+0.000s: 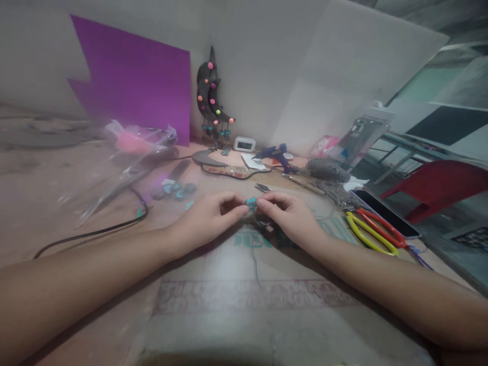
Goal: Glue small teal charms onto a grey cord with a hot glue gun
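Between my two hands is a small turquoise piece, too small and blurred to name exactly. The thumb and fingers of my left hand pinch it from the left. On its other side, my right hand grips it in the same pinching way. From under the right fingers a thin grey strand trails down over the printed cardboard. Just beyond the fingertips lies a small pair of pointed metal scissors or snips. More turquoise pieces lie to the left of my left hand.
A blue glue gun, grey yarn ball and phone lie to the right. Beside the phone are pliers or scissors with yellow and red handles. A black cable curves at left. A moon-shaped decoration hangs behind, near purple card.
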`<state>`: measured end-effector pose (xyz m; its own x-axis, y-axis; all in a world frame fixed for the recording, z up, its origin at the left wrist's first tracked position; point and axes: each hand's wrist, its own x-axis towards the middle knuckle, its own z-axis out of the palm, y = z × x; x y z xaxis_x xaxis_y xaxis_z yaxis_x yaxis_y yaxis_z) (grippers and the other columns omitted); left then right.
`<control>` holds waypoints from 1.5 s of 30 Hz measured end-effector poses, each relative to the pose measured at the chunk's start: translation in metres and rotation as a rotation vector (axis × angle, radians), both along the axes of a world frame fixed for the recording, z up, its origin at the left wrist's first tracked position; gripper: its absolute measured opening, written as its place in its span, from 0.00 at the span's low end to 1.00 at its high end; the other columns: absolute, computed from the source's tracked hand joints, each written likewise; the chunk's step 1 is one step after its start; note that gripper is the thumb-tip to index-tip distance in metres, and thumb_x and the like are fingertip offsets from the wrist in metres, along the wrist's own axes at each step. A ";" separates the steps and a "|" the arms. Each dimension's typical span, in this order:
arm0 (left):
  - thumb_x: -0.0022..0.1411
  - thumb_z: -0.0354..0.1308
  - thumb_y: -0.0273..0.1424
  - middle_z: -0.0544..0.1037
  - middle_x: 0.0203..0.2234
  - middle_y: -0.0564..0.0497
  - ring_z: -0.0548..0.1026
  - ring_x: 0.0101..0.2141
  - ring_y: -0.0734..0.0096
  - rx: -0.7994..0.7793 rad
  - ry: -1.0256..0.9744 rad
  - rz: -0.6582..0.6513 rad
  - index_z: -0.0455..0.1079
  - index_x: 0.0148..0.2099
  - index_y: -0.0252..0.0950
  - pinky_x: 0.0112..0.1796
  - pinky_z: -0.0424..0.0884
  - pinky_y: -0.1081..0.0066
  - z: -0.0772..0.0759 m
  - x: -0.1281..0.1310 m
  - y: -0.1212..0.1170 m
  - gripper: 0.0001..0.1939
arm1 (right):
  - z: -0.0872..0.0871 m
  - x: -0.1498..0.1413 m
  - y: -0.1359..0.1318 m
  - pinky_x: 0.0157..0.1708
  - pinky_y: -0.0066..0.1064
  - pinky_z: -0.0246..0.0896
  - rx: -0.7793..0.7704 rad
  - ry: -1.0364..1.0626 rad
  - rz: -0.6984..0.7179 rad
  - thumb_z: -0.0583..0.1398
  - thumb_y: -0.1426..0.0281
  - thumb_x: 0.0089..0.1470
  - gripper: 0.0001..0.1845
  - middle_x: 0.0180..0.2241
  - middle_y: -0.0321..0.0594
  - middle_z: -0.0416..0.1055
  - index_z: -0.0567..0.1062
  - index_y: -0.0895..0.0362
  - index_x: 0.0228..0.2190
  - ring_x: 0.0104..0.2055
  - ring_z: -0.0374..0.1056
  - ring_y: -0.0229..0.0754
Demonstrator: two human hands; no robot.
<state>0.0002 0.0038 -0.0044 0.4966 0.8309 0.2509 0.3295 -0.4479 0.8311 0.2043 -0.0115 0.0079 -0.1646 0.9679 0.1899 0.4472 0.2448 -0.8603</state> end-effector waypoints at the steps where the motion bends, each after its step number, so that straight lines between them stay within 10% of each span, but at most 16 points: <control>1: 0.66 0.53 0.42 0.79 0.32 0.51 0.75 0.34 0.66 0.004 0.006 0.007 0.73 0.38 0.36 0.35 0.68 0.71 0.000 0.000 0.000 0.15 | 0.000 0.000 0.000 0.25 0.29 0.59 0.001 -0.008 0.009 0.62 0.56 0.55 0.16 0.24 0.36 0.71 0.77 0.56 0.27 0.26 0.65 0.37; 12: 0.66 0.51 0.37 0.79 0.30 0.51 0.74 0.32 0.67 0.076 0.095 -0.012 0.73 0.37 0.36 0.34 0.67 0.71 0.000 0.002 -0.002 0.12 | 0.005 0.009 0.004 0.40 0.32 0.64 0.219 0.020 -0.005 0.56 0.59 0.62 0.13 0.34 0.39 0.73 0.74 0.55 0.38 0.38 0.69 0.40; 19: 0.67 0.52 0.34 0.80 0.32 0.50 0.75 0.32 0.68 0.315 0.223 -0.068 0.74 0.39 0.37 0.35 0.67 0.70 -0.004 0.002 -0.010 0.11 | 0.025 0.064 0.049 0.49 0.44 0.63 0.537 -0.600 -0.052 0.57 0.65 0.60 0.12 0.44 0.48 0.75 0.75 0.57 0.43 0.47 0.70 0.51; 27: 0.67 0.53 0.32 0.80 0.33 0.49 0.76 0.33 0.67 0.518 0.255 -0.145 0.74 0.42 0.35 0.34 0.66 0.71 -0.002 0.002 -0.015 0.10 | -0.007 0.103 0.086 0.48 0.42 0.63 0.351 -0.900 -0.003 0.56 0.65 0.61 0.15 0.45 0.52 0.75 0.77 0.61 0.43 0.46 0.71 0.52; 39: 0.65 0.53 0.34 0.78 0.29 0.52 0.73 0.31 0.70 0.161 0.130 0.037 0.73 0.37 0.35 0.33 0.65 0.72 -0.003 0.002 -0.002 0.10 | 0.001 0.088 0.070 0.43 0.36 0.66 0.352 -0.821 -0.093 0.55 0.63 0.63 0.16 0.44 0.47 0.77 0.76 0.58 0.45 0.43 0.73 0.47; 45: 0.66 0.52 0.36 0.77 0.29 0.54 0.72 0.31 0.71 0.058 0.074 0.051 0.72 0.36 0.35 0.33 0.64 0.73 0.001 0.000 -0.001 0.11 | -0.001 0.066 0.056 0.48 0.40 0.65 0.387 -0.915 0.114 0.61 0.63 0.60 0.19 0.46 0.50 0.74 0.75 0.58 0.50 0.48 0.70 0.50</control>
